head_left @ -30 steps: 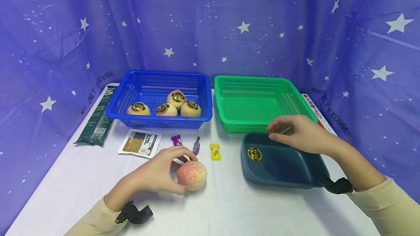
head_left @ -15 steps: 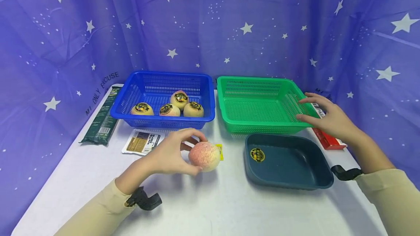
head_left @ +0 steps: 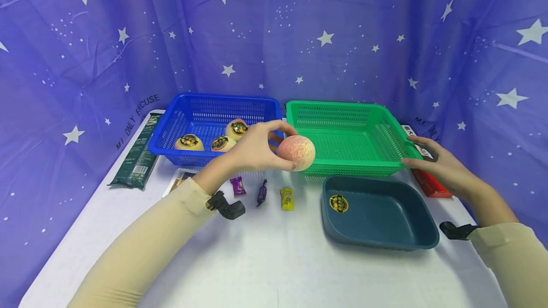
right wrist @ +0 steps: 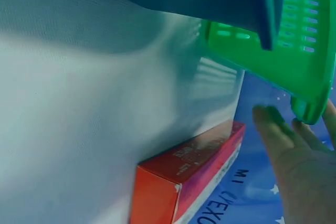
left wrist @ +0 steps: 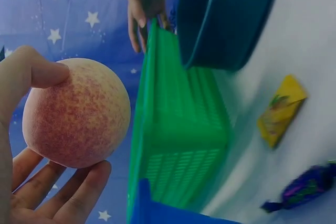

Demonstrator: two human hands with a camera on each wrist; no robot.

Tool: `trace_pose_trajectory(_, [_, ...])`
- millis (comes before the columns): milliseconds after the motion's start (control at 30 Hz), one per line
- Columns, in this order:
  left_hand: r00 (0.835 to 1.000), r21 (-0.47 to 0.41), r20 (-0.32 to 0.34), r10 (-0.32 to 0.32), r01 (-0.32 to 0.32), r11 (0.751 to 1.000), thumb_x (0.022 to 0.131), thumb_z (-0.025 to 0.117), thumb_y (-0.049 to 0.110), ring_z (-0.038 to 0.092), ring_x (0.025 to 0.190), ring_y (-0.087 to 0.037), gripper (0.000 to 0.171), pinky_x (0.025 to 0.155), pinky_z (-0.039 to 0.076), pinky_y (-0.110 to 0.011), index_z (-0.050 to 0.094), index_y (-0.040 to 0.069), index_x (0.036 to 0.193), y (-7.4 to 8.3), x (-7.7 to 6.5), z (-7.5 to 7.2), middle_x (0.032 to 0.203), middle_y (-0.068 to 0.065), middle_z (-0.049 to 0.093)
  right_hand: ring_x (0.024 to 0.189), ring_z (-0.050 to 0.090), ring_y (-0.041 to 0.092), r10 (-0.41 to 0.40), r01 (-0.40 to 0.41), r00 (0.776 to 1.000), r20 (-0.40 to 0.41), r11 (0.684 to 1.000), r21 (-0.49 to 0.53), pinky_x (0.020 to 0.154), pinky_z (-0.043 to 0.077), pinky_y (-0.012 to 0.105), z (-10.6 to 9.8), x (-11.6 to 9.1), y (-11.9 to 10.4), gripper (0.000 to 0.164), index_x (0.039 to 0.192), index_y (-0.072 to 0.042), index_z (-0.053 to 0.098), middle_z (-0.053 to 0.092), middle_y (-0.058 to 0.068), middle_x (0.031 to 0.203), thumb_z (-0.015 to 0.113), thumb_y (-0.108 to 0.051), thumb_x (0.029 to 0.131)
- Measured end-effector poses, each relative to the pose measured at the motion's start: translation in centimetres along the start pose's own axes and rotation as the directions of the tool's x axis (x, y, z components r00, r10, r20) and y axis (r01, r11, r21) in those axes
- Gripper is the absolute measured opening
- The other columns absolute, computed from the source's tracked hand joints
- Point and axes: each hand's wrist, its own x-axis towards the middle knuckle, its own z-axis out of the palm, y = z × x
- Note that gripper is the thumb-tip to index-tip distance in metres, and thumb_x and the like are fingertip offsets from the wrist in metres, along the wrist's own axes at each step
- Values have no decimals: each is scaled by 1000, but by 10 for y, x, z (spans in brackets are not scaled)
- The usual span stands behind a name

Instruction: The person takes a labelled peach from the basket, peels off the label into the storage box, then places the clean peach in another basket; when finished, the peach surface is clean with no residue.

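Peach (head_left: 296, 152) clamped between thumb and fingers of the left hand (head_left: 259, 146), up in the air near the green basket's (head_left: 355, 166) near-left corner. Right hand (head_left: 443, 164) at that basket's right rim, fingers apart — firm contact, I cannot tell. From my remote station I read "MI ONLY" on the curtain (head_left: 342, 13) at right. Gold-and-black sticker (head_left: 339, 203) on dark tub (head_left: 381, 217) — print too small for me.

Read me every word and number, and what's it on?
"MI": right part of the starry curtain.
"ONLY": the curtain, both sides.
"CUSE": the curtain, left.
"EX": the curtain, right wrist view.
Too small or blurred: print on the red box, green packet, flat sachet, sweets, peach stickers and tub's sticker.
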Motion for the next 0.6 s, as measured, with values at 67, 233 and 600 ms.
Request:
trace_pose_trajectory(67, [1000,14,5,-12,12,1000,78,100,20,78,110,-21,63,91,70,-35,71,23,134,3,13,-2,132,-3,71,169,-1,58,3,-3,1000,-5,1000,-13,133,23,78,0,2,2,95,180,-19,7,-2,19,188,67,-39,110])
trace_pose_trajectory(233, [1000,69,6,-6,6,998,80,98,24,76,110,-18,59,91,68,-36,72,22,134,5,41,-5,135,-1,69,163,22,58,11,-11,1000,4,1000,-14,99,53,8,2,6,7,95,180,-13,4,0,26,186,66,-39,112])
trace_pose_trajectory(600, [998,99,41,-38,34,995,82,97,25,75,108,-21,58,91,66,-33,71,18,134,-7,81,9,135,-2,70,118,57,-17,-15,11,1000,18,973,229,93,61,12,5,7,24,77,176,-32,21,2,34,179,64,-20,113])
